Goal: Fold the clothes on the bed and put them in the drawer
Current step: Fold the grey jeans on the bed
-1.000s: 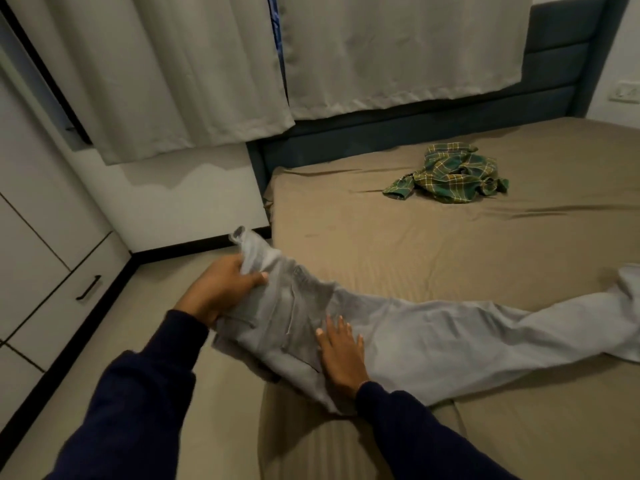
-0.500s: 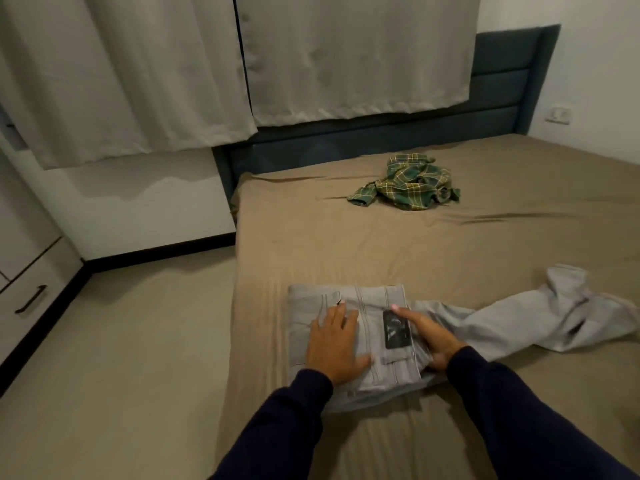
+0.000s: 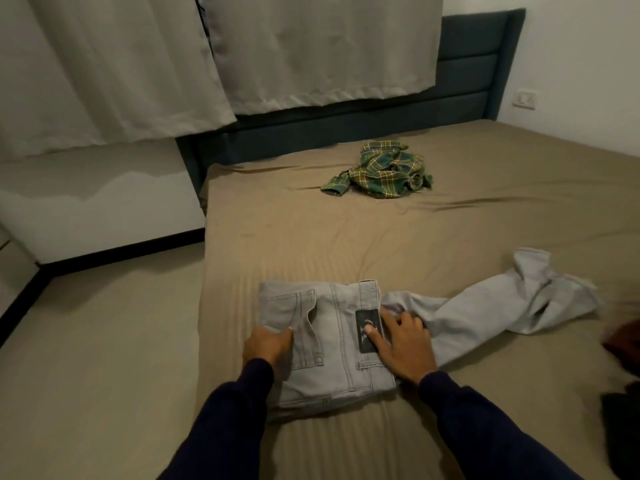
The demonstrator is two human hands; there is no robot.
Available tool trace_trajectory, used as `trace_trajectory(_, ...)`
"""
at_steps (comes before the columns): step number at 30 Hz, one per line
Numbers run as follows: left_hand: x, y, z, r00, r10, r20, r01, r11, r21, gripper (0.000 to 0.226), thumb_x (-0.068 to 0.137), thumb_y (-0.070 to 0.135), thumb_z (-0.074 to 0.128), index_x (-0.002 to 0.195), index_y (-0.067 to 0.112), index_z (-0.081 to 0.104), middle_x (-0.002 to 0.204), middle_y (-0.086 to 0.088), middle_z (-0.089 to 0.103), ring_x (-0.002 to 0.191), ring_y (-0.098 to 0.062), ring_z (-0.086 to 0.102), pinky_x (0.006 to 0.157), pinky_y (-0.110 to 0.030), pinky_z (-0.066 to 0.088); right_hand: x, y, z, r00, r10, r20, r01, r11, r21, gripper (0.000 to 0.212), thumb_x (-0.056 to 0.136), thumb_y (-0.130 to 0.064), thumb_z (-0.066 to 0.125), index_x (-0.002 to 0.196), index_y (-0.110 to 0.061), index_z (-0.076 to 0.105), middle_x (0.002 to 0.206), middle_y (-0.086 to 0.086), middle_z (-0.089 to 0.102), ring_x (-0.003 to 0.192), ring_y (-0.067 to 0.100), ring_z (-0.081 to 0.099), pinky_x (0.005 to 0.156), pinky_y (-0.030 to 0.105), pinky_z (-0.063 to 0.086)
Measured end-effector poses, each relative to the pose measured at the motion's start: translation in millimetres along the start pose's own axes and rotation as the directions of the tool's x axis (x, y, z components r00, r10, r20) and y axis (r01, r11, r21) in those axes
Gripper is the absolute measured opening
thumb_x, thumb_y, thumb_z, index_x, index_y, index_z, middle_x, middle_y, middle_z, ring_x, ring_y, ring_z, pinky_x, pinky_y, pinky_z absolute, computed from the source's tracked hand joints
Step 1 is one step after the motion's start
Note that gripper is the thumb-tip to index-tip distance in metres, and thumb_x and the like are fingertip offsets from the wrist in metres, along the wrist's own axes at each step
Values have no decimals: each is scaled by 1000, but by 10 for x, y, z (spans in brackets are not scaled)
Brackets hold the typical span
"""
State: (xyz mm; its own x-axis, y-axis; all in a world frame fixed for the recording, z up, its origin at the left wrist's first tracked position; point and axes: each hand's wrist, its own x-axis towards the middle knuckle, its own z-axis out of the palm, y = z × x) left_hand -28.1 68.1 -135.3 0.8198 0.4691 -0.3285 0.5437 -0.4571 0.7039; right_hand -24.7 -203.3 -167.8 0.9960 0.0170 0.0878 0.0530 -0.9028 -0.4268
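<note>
- A pair of light grey jeans (image 3: pixel 332 341) lies on the tan-sheeted bed (image 3: pixel 450 237), near the bed's left edge, toward 6 o'clock in the view.
- The waist part of the jeans is folded into a thick, roughly square stack; a back pocket with doubled seam stitching faces up on its left half.
- A dark rectangular patch (image 3: pixel 369 330) sits on the waistband at the stack's right side.
- The legs of the jeans trail off toward 3 o'clock, unfolded and rumpled, with the cuffs bunched and slightly raised at the far end.
- The left hand (image 3: pixel 268 344) is at the stack's left edge, its fingers curled around the fabric there, thumb on top by the pocket.
- The right hand (image 3: pixel 405 341) lies on the stack's right edge, its thumb resting on the patch; its fingers are bent where the legs leave the stack, and I cannot tell whether they pinch the cloth or only press it.
- Both arms wear dark navy sleeves.
- A green plaid shirt (image 3: pixel 381 173) lies crumpled toward 12 o'clock on the bed, well apart from the jeans, near the dark blue headboard (image 3: pixel 467 74).
- Pale curtains (image 3: pixel 207 64) hang behind the headboard.
- A dark, blurred item (image 3: pixel 623 341) shows at the frame's edge around 4 o'clock; what it is cannot be told.
</note>
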Motion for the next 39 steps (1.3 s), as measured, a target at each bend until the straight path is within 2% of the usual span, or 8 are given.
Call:
trace_trajectory(11, 91, -465, -814, 949, 271, -160, -257, 961, 100, 39, 91, 36, 71, 113, 5, 59, 112, -19, 66, 100, -38, 62, 79, -37, 49, -109, -200, -137, 985, 69, -155, -119, 932, -342, 62, 96, -70, 26, 137, -28, 45, 127, 9, 52, 99, 26, 55, 70, 35, 55)
trace_trajectory(16, 42, -514, -830, 958, 180, -223, -118, 957, 267, 52, 87, 38, 74, 115, 1, 51, 115, -26, 62, 103, -43, 58, 82, -45, 51, 120, 3, -371, 990, -117, -84, 67, 890, -450, 68, 88, -72, 42, 131, -20, 53, 128, 9, 55, 114, 30, 51, 99, 47, 41)
trace_trajectory(19, -102, -120, -509, 811, 456, -365, -254, 838, 484, 52, 84, 22, 73, 123, -3, 50, 123, -26, 54, 112, -43, 49, 93, -50, 46, 359, 224, -598, 977, -93, 190, 137, 962, -237, 77, 92, -77, 22, 139, -21, 48, 133, 6, 62, 121, 27, 57, 115, 53, 24)
trace_trajectory(22, -265, 417, 31, 599, 796, -83, -716, 580, 390, 32, 90, 7, 62, 122, 5, 61, 123, -14, 59, 115, -30, 52, 101, -40, 46, 504, 331, -803, 914, -121, 388, 179, 977, -118, 66, 97, -70, 25, 114, -17, 61, 112, 9, 69, 93, 24, 61, 89, 38, 47)
trace_trajectory(25, -379, 818, 575, 508, 815, 277, -861, 471, 194, 35, 98, 14, 56, 133, 12, 57, 135, -7, 56, 125, -23, 48, 107, -35, 40, 616, 333, -916, 870, -170, 463, 285, 939, -192, 46, 94, -57, 58, 113, -15, 63, 108, 5, 66, 89, 20, 55, 78, 33, 45)
trace_trajectory(31, -214, 935, 1100, 531, 720, 447, -847, 471, 247, 37, 92, 35, 65, 121, 12, 63, 119, -9, 63, 113, -29, 53, 93, -38, 41, 792, 289, -1161, 818, -35, 574, 262, 911, -319, 68, 65, -77, 74, 103, -22, 73, 97, -2, 71, 89, 20, 65, 82, 35, 55)
trace_trajectory(36, -89, 903, 1186, 521, 732, 440, -848, 503, 166, 44, 76, 49, 60, 99, 12, 60, 100, -4, 58, 100, -24, 49, 85, -39, 41, 976, 389, -1415, 664, 190, 723, 82, 943, -323, 104, 65, -102, 33, 126, -25, 67, 129, -3, 62, 121, 22, 56, 110, 39, 40)
trace_trajectory(39, -24, 988, 1146, 551, 707, 444, -826, 538, 169, 50, 61, 65, 55, 85, 21, 56, 89, 3, 54, 90, -18, 49, 81, -37, 42, 1026, 555, -1477, 665, 142, 733, 26, 977, -213, 65, 88, -80, 40, 108, -26, 72, 120, -3, 67, 114, 20, 60, 107, 39, 44)
